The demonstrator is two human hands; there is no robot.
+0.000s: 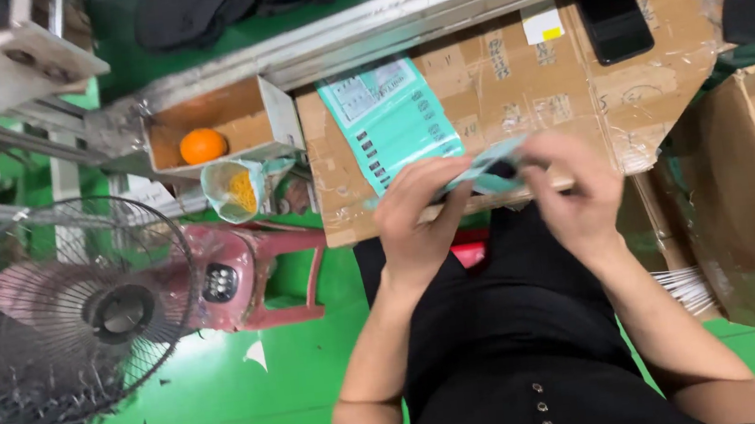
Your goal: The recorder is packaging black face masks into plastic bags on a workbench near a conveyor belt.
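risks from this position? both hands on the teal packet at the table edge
1. The teal packet is pinched between the left hand and right hand right at the edge of the cardboard-covered table; a slip would likely drop it onto the lap or the green floor.
2. The stack of teal packets lies close to the hands; a sweep could nudge it.
3. The fan might blow light packets about; whether it is running cannot be told.
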